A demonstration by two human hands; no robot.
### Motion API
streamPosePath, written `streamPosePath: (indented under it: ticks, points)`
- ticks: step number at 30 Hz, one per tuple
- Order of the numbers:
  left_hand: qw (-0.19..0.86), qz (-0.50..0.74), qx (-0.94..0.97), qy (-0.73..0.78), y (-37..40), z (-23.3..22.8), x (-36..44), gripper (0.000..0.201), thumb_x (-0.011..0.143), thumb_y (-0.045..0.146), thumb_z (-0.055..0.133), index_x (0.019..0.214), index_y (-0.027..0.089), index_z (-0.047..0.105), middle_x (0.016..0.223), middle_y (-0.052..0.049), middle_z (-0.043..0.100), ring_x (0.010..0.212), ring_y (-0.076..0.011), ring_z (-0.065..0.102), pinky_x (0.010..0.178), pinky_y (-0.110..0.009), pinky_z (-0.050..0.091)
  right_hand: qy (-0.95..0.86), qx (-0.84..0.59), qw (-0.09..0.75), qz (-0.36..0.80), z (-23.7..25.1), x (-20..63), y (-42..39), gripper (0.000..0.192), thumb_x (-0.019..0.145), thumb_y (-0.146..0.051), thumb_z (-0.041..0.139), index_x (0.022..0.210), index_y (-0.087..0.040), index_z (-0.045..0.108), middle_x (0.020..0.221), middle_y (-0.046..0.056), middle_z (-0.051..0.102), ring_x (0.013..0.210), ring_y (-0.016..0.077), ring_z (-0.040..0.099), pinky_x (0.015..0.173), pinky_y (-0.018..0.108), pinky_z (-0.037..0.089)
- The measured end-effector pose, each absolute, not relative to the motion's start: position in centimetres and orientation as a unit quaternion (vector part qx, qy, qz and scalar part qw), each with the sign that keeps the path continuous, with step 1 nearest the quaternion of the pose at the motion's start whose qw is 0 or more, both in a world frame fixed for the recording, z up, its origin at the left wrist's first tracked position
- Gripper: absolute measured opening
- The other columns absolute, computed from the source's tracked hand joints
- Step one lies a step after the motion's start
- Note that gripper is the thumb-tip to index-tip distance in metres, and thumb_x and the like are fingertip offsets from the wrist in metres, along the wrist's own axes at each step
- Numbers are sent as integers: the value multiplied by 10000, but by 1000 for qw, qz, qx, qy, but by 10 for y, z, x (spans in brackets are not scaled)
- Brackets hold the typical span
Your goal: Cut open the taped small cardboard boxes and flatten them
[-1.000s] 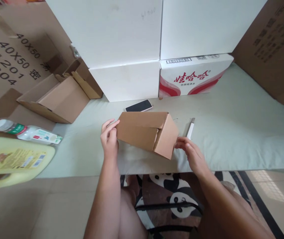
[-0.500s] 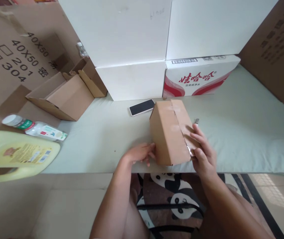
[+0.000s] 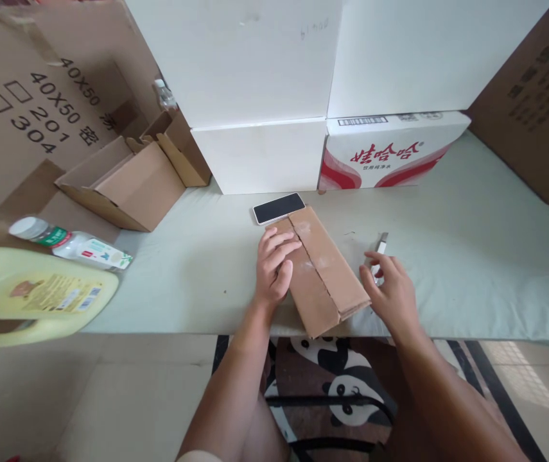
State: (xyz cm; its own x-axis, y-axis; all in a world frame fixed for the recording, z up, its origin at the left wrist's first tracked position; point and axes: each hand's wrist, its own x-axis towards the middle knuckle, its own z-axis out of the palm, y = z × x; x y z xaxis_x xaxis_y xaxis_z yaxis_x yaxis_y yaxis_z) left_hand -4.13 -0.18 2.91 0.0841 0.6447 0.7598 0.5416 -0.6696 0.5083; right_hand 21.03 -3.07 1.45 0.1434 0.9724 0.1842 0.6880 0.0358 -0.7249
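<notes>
A closed brown cardboard box (image 3: 322, 256) lies at a slant by the table's front edge, its top seam showing between two flaps. My left hand (image 3: 274, 263) is at the box's left edge, fingers stretched over the top and thumb apart from them. Just right of the box, my right hand (image 3: 390, 289) has its fingers closed around a utility knife (image 3: 381, 245), whose metal end points away from me. Part of the knife is hidden behind the fingers. Beyond the box, a phone (image 3: 278, 208) lies with its dark screen up.
White cartons (image 3: 259, 157) and a red-printed white carton (image 3: 390, 154) stand at the back. Open cardboard boxes (image 3: 134, 186), a clear bottle (image 3: 81, 247) and a pale yellow jug (image 3: 62, 295) are on the left. A large brown carton (image 3: 539, 115) stands at the right.
The box has turned and come down from its tilted position to lie lower. My left hand has moved from its side onto its top; my right hand has let go of it, keeping the utility knife.
</notes>
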Motion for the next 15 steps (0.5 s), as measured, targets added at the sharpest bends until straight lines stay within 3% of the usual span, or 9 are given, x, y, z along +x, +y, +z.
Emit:
streamPosePath:
  ticks: [3,5,8,10,13,15]
  points:
    - [42,541,732,411,-1,25,-41,387,1019,379,373,1121,231,716,1193,-95,715,1214,-267,615,1178,-595,373,-624,-741,208,134,2,226,-20,495,848,-484,600,1258,-225,700,1019,142,662,731,263,642,677,429,505]
    - [40,541,731,414,-2,24,-41,391,1019,384,363,1115,226,708,1187,-94,714,1203,-262,621,1180,-588,371,-646,-729,192,121,-5,234,-16,420,814,-392,617,1180,-220,730,895,110,670,641,219,588,611,369,448]
    - [44,542,725,422,-5,25,-40,385,1016,388,347,1105,215,680,1191,-97,708,1215,-262,614,1190,-578,358,-638,-715,249,138,-8,240,-12,348,777,-281,563,1079,-231,730,623,9,591,510,162,464,544,309,350]
    - [47,549,715,431,-7,24,-38,371,1014,389,331,1076,213,651,1192,-101,702,1234,-266,601,1185,-570,365,-607,-699,316,206,-3,239,-10,323,803,-274,503,1046,-231,711,540,-31,523,491,160,454,534,298,351]
    - [39,557,701,444,-10,23,-28,342,1013,383,305,1025,218,604,1182,-106,696,1240,-272,591,1170,-566,379,-563,-614,453,318,14,232,-11,295,854,-336,517,1095,-242,659,687,-15,615,611,169,557,599,314,448]
    - [22,562,700,441,-13,23,-18,319,1013,354,294,1024,221,583,1158,-103,697,1204,-267,610,1163,-564,384,-550,-553,533,329,31,226,-16,302,843,-371,606,1127,-270,613,784,-17,626,673,159,573,634,308,469]
